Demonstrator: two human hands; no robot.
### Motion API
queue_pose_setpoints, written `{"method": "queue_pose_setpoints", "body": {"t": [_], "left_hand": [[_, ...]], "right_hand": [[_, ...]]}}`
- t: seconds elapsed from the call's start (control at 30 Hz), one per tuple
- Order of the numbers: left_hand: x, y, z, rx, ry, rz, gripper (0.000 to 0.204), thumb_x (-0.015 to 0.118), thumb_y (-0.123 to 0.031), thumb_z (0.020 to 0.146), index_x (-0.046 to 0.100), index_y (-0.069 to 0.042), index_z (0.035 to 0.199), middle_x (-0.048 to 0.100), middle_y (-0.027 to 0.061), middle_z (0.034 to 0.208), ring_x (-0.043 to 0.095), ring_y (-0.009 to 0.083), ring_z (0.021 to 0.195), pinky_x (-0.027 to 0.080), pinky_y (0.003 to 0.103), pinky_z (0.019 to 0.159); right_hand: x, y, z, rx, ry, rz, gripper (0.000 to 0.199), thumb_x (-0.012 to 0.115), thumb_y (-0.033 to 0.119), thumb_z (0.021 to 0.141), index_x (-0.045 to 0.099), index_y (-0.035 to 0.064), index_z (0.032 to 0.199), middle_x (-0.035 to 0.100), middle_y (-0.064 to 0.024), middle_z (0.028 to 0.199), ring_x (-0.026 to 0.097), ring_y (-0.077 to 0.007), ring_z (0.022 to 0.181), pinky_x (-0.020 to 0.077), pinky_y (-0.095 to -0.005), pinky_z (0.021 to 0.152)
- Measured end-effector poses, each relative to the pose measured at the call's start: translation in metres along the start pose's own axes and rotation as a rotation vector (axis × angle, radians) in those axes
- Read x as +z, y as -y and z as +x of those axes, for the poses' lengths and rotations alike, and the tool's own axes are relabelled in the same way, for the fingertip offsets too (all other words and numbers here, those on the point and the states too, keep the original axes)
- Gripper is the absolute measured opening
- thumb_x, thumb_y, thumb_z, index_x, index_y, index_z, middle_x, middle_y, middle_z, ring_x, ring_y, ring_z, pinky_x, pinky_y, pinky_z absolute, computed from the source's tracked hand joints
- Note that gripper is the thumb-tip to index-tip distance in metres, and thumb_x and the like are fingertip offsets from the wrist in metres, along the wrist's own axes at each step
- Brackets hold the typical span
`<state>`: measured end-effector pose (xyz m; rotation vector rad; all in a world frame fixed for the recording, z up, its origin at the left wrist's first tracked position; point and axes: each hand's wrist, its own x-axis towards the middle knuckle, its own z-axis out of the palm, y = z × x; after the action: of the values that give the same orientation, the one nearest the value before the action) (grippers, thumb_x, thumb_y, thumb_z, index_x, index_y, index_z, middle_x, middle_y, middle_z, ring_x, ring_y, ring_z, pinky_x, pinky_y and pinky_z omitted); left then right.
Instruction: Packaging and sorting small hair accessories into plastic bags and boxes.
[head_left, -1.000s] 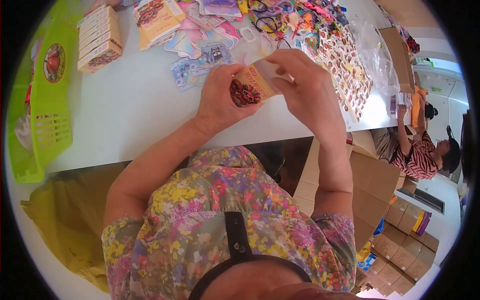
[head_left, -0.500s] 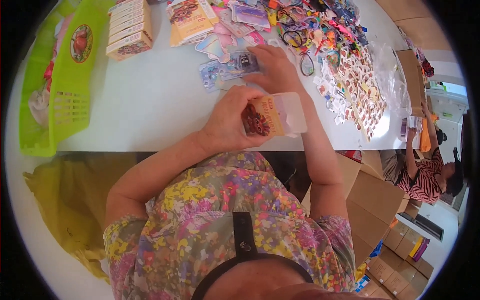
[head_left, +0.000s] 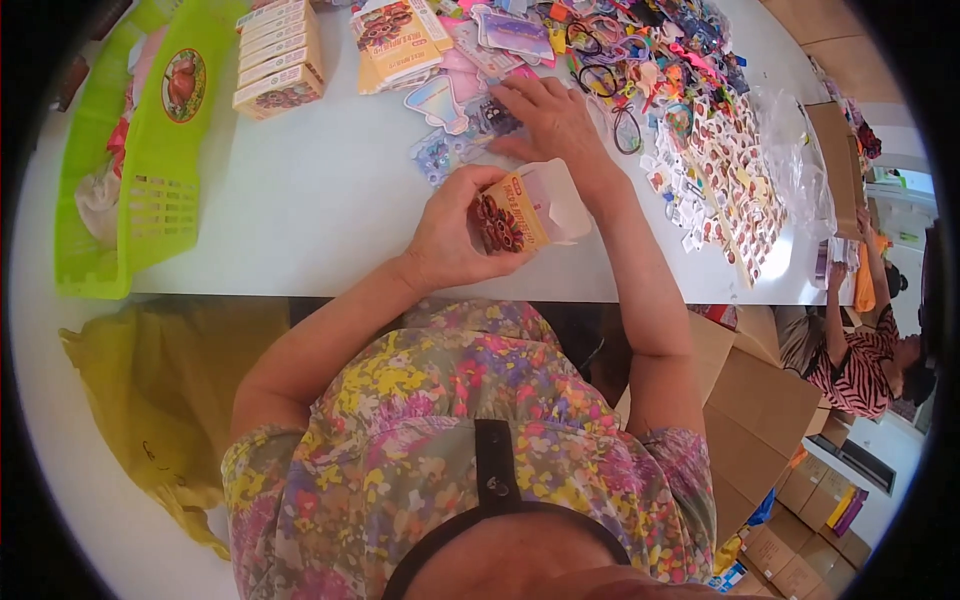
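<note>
In my left hand (head_left: 455, 225) is a small orange-and-cream cardboard box (head_left: 510, 218), gripped round its sides. Its open end and white flap point to the right. Beyond it my right hand (head_left: 555, 125) reaches over the table, fingers apart, their tips at a dark patterned packet (head_left: 495, 117). Beside that lies a shiny bluish see-through packet (head_left: 436, 155), partly hidden along with whatever is under the right palm. A cup-shaped pastel card (head_left: 438, 103) lies just past these packets.
Closed boxes (head_left: 280, 62) stand in a row at the back left, near a green basket (head_left: 160, 215). Flat printed cartons (head_left: 400, 40) lie at the back. Small trinkets (head_left: 660, 60) and tiny cards (head_left: 725, 180) heap on the right. Another person (head_left: 860, 370) works at far right.
My right hand has shifted slightly away from me, over the packets. The box in my left hand has turned a little, its open end now tilted more upward.
</note>
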<state>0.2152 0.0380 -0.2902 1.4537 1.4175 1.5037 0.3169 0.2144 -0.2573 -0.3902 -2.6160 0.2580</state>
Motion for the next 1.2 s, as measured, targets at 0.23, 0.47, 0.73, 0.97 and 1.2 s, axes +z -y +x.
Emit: {"method": "queue_pose_setpoints", "body": {"t": [0.23,0.47,0.73,0.97,1.2], "left_hand": [[0.001,-0.003,0.001,-0.048,0.001,-0.102,0.074,0.088,-0.017,0.061,0.046,-0.002,0.120,0.052,0.0084,0.109,0.055,0.0162,0.100,0.048,0.030,0.086],[0.003,-0.001,0.000,-0.058,0.004,-0.093,0.077,0.088,-0.013,0.060,0.044,-0.003,0.123,0.051,0.0080,0.113,0.055,0.0167,0.104,0.048,0.030,0.089],[0.002,0.010,0.000,0.065,-0.076,-0.109,0.078,0.086,-0.005,0.061,0.043,-0.005,0.126,0.051,0.0093,0.121,0.056,0.0191,0.107,0.051,0.033,0.090],[0.004,0.001,0.000,-0.011,-0.130,0.000,0.079,0.087,-0.004,0.062,0.041,-0.005,0.126,0.049,0.0094,0.121,0.056,0.0184,0.108,0.052,0.033,0.091],[-0.001,0.008,0.000,0.050,-0.182,0.251,0.080,0.087,-0.002,0.061,0.038,-0.004,0.125,0.045,0.0087,0.120,0.056,0.0188,0.106,0.052,0.034,0.088]], "right_hand": [[0.000,-0.005,0.006,0.088,0.221,0.017,0.058,0.079,0.027,0.070,0.058,0.0126,0.122,0.054,-0.0079,0.119,0.048,-0.0274,0.115,0.0385,-0.0419,0.092],[0.002,-0.011,0.012,0.167,0.248,0.019,0.054,0.084,0.029,0.062,0.054,0.0082,0.103,0.053,-0.0092,0.117,0.047,-0.0282,0.114,0.0370,-0.0431,0.093],[-0.017,-0.008,0.009,0.365,0.121,0.265,0.034,0.076,0.016,0.070,0.057,0.0039,0.096,0.062,-0.0130,0.091,0.060,-0.0299,0.084,0.0471,-0.0359,0.073],[-0.041,-0.005,-0.007,0.382,-0.110,0.413,0.035,0.072,0.016,0.080,0.064,0.0046,0.112,0.067,-0.0110,0.103,0.063,-0.0208,0.085,0.0500,-0.0333,0.078],[-0.075,0.073,-0.039,0.559,0.075,0.385,0.039,0.074,0.011,0.079,0.064,0.0014,0.115,0.070,-0.0106,0.092,0.064,-0.0129,0.079,0.0509,-0.0262,0.072]]}}
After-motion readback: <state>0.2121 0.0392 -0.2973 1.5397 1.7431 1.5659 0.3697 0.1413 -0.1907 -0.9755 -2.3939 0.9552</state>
